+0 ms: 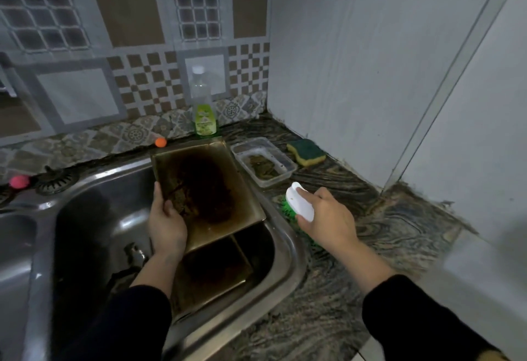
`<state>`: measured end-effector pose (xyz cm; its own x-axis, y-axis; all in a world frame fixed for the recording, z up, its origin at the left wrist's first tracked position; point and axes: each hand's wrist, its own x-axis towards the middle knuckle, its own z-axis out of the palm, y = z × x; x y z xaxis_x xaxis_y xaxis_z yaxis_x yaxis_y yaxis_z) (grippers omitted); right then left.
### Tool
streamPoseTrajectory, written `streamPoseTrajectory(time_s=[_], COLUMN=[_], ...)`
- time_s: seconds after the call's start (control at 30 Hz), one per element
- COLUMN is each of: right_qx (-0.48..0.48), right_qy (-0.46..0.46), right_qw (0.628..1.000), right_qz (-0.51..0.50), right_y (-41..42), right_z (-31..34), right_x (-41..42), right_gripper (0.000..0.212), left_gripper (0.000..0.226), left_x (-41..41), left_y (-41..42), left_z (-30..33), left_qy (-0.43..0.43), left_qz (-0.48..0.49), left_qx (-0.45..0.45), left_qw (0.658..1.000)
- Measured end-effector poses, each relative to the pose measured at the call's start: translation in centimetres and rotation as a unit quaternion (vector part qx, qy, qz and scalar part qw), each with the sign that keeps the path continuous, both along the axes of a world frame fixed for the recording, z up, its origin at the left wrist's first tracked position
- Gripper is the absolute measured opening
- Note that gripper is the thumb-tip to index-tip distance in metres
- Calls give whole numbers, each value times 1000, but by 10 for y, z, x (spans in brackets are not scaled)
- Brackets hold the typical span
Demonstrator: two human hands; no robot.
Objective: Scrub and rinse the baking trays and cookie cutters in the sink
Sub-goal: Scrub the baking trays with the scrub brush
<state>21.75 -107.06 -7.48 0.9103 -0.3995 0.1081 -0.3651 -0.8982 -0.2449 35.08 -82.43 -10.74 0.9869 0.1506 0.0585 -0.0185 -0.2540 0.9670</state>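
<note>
A burnt, dirty baking tray point(225, 166) leans tilted across the right rim of the steel sink point(288, 246). My left hand point(166, 222) grips its left edge, thumb on the inner face. A second dark tray point(211, 272) lies lower in the basin beneath it. My right hand point(328, 215) holds a white-handled scrub brush point(299, 201) with green bristles, just right of the sink over the counter. No cookie cutters are visible.
A green dish-soap bottle point(203, 109) stands at the tiled back wall. A clear plastic container point(263, 161) with residue and a yellow-green sponge point(306, 152) sit on the marbled counter point(399, 232). A second basin point(14, 246) lies left. The white wall closes in on the right.
</note>
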Motion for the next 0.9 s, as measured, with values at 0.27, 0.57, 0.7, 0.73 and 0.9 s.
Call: streamPoseTrajectory(time_s=[0.27, 0.57, 0.7, 0.73, 0.9], right_qx=[39, 71, 63, 68, 78], right_qy=[-106, 19, 26, 22, -51], right_qw=[993, 997, 997, 997, 994], right_qz=[20, 38, 31, 28, 58], right_y=[1, 5, 4, 5, 24], right_z=[53, 33, 11, 10, 38], right_x=[69, 181, 184, 184, 183], right_gripper=[65, 65, 64, 64, 65], left_gripper=[50, 56, 58, 59, 59], left_x=[-1, -6, -4, -4, -9], left_y=[16, 19, 25, 25, 23], left_z=[4, 1, -2, -3, -4], left_qy=[-27, -45, -34, -32, -32], left_qz=[-9, 4, 7, 6, 10], left_qx=[-20, -33, -33, -32, -36], left_qw=[999, 998, 999, 999, 999])
